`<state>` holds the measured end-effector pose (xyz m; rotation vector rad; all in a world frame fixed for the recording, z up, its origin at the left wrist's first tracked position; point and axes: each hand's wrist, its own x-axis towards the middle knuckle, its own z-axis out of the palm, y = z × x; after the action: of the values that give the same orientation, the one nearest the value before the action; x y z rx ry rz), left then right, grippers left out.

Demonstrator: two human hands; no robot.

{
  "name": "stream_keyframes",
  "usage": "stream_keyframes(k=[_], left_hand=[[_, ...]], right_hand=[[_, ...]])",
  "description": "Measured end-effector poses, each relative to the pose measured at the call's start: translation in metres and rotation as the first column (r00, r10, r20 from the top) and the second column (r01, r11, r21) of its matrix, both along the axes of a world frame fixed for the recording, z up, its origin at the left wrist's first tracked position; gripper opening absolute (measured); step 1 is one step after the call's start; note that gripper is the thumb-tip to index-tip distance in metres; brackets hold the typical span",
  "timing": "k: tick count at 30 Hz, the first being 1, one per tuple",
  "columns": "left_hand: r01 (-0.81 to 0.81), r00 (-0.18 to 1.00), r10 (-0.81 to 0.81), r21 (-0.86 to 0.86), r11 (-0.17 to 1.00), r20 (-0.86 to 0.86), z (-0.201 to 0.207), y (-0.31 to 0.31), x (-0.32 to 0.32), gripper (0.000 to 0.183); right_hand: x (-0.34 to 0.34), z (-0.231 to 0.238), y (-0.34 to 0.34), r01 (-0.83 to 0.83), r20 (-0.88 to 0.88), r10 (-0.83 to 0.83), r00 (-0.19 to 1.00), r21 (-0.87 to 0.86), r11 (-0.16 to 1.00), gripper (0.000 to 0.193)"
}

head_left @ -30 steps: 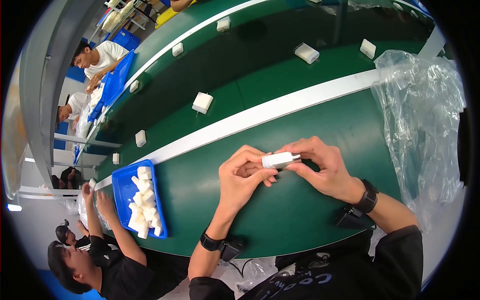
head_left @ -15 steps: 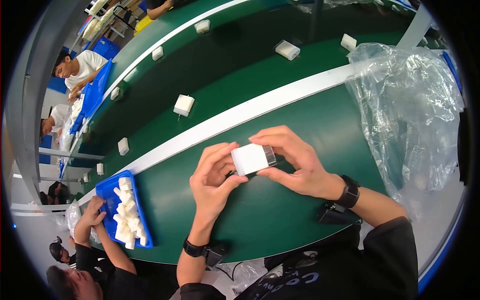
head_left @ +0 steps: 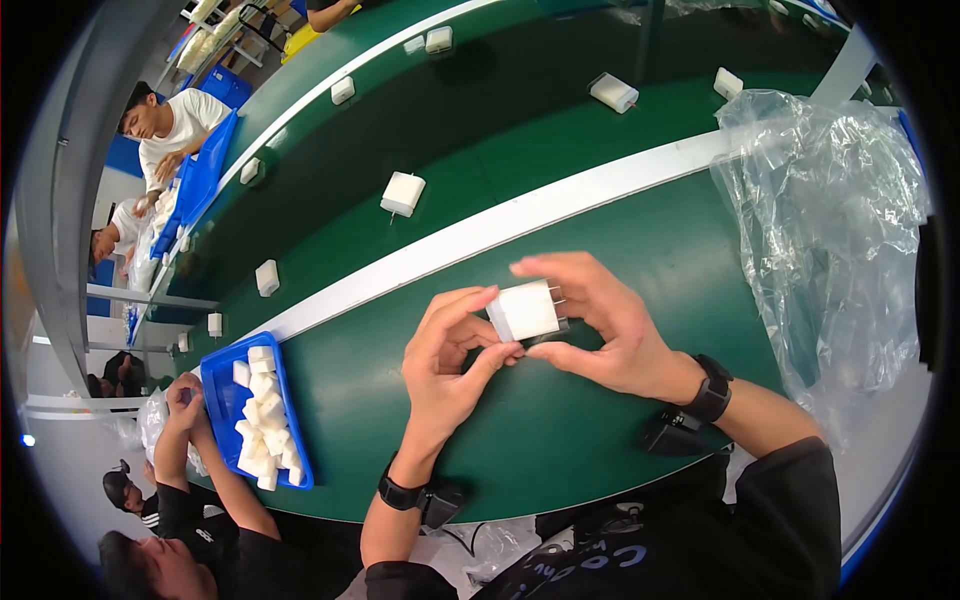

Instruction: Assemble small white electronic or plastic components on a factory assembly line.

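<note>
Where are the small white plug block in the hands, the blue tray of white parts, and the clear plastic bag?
small white plug block (head_left: 524, 310), head view, its flat face.
blue tray (head_left: 221, 395), head view, left rim.
clear plastic bag (head_left: 830, 230), head view, crinkled middle.

sleeves: dark, pushed up | wrists: black bands (head_left: 712, 388) with small black units

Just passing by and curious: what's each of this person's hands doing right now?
Left hand: closed on the white plug block, fingertips on its near edge.
Right hand: closed around the same block, from the far side.
</note>
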<state>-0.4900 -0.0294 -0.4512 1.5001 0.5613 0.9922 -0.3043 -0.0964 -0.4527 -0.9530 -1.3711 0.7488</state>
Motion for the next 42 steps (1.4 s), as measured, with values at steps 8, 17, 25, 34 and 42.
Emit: stream_keyframes(k=[8,17,25,34,42], left_hand=[[0.029,1.0,-0.027,0.17,0.985,-0.012,-0.008,0.007,-0.005,0.03],[-0.071,0.994,0.084,0.163,0.984,-0.075,-0.004,0.002,-0.004,0.021],[-0.019,0.994,0.037,0.166,0.986,-0.102,-0.012,0.005,-0.007,0.018],[-0.029,0.971,0.104,0.323,0.946,-0.218,-0.007,0.006,-0.006,0.029],[-0.082,0.996,0.079,0.047,0.996,0.05,-0.005,0.003,-0.001,0.041]], right_hand=[[0.008,0.002,-0.002,0.014,0.225,0.004,0.974,-0.081,0.997,0.027],[0.003,-0.001,-0.006,0.064,0.198,-0.04,0.979,-0.115,0.991,0.026],[0.007,-0.004,-0.004,0.007,0.301,0.025,0.953,-0.106,0.994,0.022],[-0.001,0.004,-0.003,0.064,0.265,-0.015,0.964,-0.179,0.982,0.026],[-0.001,-0.003,-0.002,-0.176,-0.219,0.112,0.969,-0.296,0.939,0.043]])
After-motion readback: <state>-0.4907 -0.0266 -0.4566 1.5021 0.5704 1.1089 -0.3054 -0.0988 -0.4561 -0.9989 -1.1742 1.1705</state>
